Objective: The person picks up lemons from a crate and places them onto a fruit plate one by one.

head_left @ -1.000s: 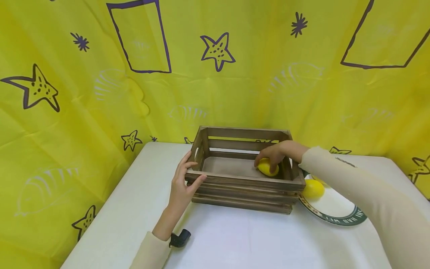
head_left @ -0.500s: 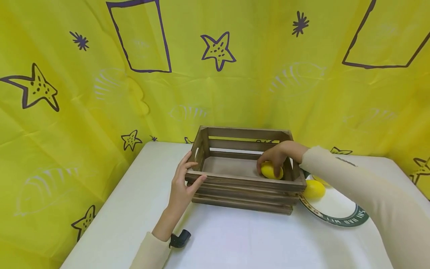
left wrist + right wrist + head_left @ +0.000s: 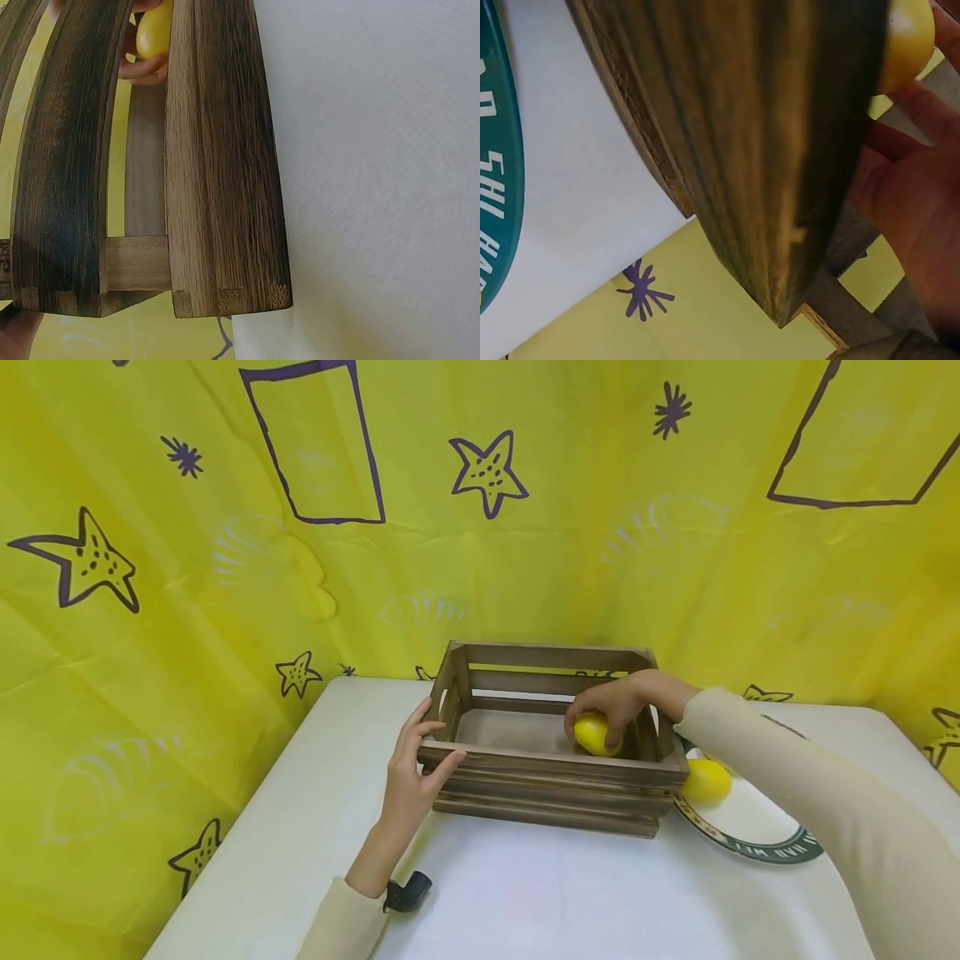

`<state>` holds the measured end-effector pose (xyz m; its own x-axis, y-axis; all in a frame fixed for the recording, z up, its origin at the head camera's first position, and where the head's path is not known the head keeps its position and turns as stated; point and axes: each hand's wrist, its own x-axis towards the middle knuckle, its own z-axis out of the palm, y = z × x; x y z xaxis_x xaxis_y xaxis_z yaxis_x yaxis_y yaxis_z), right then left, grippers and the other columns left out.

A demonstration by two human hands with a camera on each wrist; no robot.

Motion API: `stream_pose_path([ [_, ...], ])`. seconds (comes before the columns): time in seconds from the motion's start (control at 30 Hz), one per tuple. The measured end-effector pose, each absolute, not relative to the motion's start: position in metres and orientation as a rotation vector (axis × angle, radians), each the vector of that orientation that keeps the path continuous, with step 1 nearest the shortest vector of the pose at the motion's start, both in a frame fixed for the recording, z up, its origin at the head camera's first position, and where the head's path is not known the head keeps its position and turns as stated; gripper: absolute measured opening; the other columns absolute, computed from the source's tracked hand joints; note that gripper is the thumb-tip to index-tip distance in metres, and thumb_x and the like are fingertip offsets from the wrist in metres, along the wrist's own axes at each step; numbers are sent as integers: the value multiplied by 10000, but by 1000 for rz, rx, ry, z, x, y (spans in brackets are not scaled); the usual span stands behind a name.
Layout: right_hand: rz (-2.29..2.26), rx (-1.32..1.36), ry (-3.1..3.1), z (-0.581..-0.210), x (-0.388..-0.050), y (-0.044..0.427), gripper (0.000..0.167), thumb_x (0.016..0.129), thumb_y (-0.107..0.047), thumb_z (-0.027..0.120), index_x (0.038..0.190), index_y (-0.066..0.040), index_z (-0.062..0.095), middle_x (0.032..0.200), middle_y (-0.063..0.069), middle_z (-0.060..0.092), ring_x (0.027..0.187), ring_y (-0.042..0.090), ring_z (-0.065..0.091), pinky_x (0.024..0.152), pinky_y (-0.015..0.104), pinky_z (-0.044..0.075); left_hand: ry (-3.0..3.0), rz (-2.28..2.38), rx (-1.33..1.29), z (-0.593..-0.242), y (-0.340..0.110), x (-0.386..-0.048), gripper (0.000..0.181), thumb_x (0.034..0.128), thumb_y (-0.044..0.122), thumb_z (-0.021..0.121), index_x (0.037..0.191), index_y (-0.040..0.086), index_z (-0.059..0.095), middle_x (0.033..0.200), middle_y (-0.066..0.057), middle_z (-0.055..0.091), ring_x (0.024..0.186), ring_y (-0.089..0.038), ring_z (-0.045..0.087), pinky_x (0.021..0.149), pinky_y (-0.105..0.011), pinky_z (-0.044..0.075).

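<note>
A brown slatted wooden crate stands on the table. At its front left corner my left hand grips it, the thumb on the front slat and the fingers along the left end. My right hand reaches over the crate's right end and holds a yellow lemon low inside. Seen from the left wrist, the lemon shows behind the slats with fingertips around it. In the right wrist view the crate's end hides part of the lemon and of the hand.
Right of the crate lies a white plate with a green lettered rim, bearing another lemon; the right sleeve covers part of it. A yellow patterned cloth hangs behind the white table. A black wrist device is by the left wrist.
The lemon in my right hand shifted slightly right within the crate, then back left, and its tilt changed. My left hand keeps its grip on the crate corner.
</note>
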<state>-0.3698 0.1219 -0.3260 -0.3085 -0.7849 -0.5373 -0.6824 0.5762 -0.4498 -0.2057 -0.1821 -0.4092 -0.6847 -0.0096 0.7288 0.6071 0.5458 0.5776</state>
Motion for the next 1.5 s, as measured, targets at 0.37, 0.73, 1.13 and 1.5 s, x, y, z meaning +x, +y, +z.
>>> stream_pose_path([
  [0.37, -466, -1216, 2062, -322, -365, 128, 544, 810, -67, 741, 1316, -82, 542, 1346, 107, 476, 1043, 233, 473, 885, 366, 462, -2088, -1135, -477, -410, -178, -207, 440, 904, 366, 697, 1159, 32, 569, 1508, -131, 415, 1382, -337, 399, 1095, -490, 351],
  [0.73, -710, -1328, 2096, -316, -359, 133, 572, 852, -97, 708, 1372, -17, 482, 1346, 160, 484, 1009, 258, 519, 830, 357, 527, -2094, -1142, -476, -409, -180, -207, 495, 914, 406, 667, 1149, -16, 562, 1512, -124, 409, 1389, -319, 394, 1123, -359, 331],
  [1.13, -922, -1493, 2055, -314, -345, 147, 562, 882, -48, 695, 1387, 22, 458, 1323, 182, 464, 1005, 228, 558, 861, 358, 550, -2107, -1141, -449, -411, -179, -205, 459, 902, 368, 698, 1165, 18, 560, 1517, -119, 404, 1384, -322, 397, 1112, -427, 343],
  [1.5, -1131, -1605, 2010, -306, -332, 167, 608, 831, 101, 692, 1385, 23, 454, 1332, 115, 448, 1032, 193, 565, 838, 332, 563, -2094, -1141, -470, -409, -181, -205, 466, 903, 363, 698, 1163, 3, 559, 1516, -124, 405, 1384, -321, 399, 1128, -273, 301],
])
